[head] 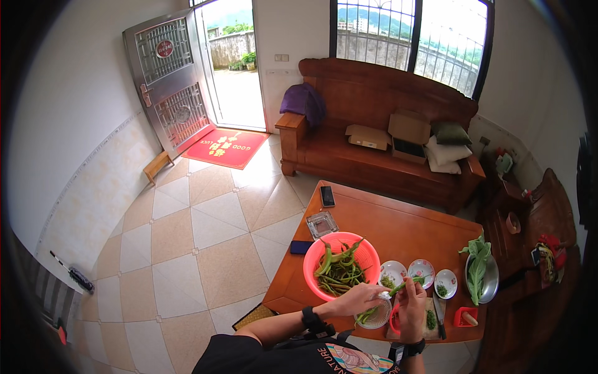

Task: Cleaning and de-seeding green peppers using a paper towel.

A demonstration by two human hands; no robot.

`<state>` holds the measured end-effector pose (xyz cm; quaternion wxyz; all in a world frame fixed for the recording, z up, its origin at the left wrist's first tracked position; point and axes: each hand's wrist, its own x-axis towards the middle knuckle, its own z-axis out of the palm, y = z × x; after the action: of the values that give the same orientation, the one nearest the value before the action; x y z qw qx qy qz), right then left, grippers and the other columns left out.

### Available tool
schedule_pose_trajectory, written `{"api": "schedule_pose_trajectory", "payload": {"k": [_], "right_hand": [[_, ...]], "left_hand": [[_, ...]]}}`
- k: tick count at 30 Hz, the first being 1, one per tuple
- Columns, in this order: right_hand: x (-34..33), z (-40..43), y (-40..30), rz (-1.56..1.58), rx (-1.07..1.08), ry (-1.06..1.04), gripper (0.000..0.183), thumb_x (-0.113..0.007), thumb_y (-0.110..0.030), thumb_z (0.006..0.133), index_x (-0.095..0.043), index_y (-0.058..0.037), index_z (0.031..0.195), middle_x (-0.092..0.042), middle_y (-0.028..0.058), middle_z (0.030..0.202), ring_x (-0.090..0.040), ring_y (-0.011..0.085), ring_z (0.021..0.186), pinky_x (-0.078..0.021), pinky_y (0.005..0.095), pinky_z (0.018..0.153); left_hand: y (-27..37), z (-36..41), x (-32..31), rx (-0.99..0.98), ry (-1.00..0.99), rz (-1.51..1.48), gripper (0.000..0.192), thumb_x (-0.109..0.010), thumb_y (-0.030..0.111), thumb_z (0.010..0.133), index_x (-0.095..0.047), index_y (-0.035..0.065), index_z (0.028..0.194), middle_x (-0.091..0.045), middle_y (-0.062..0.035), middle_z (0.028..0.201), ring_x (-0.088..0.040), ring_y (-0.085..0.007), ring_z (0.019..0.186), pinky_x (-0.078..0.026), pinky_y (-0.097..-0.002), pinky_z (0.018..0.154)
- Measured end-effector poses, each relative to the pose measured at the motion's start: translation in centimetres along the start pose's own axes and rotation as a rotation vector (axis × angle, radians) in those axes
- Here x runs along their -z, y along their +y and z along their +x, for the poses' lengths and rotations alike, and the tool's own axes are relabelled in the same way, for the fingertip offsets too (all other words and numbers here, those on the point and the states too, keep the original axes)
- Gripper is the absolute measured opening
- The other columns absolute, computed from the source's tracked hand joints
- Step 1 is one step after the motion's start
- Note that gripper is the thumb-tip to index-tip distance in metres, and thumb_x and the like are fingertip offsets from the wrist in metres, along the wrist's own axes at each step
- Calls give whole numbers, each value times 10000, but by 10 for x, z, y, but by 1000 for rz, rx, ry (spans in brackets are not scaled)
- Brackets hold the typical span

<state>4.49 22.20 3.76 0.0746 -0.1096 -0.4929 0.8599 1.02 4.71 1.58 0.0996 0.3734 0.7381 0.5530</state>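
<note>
Over the front edge of a wooden table, a long green pepper [398, 287] is held in my right hand [411, 304], pinched between the fingers. My left hand [359, 298] reaches across to the pepper's near end, with a small crumpled-looking white piece [384, 295] at its fingertips; what it is, I cannot tell. Below my hands stands a white plastic basket [377, 318] with some green peppers. A pink plastic colander [342, 243] full of long green peppers is beside my left hand. Partly hidden by my right hand is a red container [395, 320].
A kitchen knife [438, 311] and chopped greens [430, 320] lie on a cutting board [426, 334]. Floral dishes [445, 279] stand behind. At right are a red box [460, 318] and a metal bowl [494, 285] with leaves. A glass ashtray [322, 225] and phones [327, 196] sit left.
</note>
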Motion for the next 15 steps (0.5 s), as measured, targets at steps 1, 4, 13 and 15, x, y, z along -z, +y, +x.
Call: {"api": "schedule_pose_trajectory", "payload": {"k": [1,4,13,15], "right_hand": [[2,1,0,0,1,1,159,-610,-171,902,-624,-15,925,-588,4,698,-492,61,556,-384,193,532],[6,5,-6,113,23,10,170,-604,-182,908,-615,-14,933,-580,0,694,-500,55,573,-388,191,531],[-9,-4,-39,-147,160,-4,153,-600,-115,893,-568,-19,1008,-599,-11,781,-497,34,605,-385,178,533],[-6,-4,-29,-305,182,-35,176,-615,-99,875,-564,-15,1021,-609,-6,788,-519,38,626,-402,180,555]], "left_hand": [[0,0,0,-52,22,29,345,-592,174,881,-565,40,1198,-604,-157,799,-576,-283,696,-446,-346,664],[-12,-3,-2,-106,25,142,326,-594,170,878,-574,35,1174,-607,-150,826,-591,-262,719,-449,-337,675],[-30,-10,6,223,288,-412,370,-554,219,929,-434,-1,1202,-659,-91,896,-632,-119,802,-492,-303,722],[-36,-5,13,257,374,-423,323,-557,232,930,-471,-8,1128,-657,-81,870,-628,-114,761,-498,-293,675]]}}
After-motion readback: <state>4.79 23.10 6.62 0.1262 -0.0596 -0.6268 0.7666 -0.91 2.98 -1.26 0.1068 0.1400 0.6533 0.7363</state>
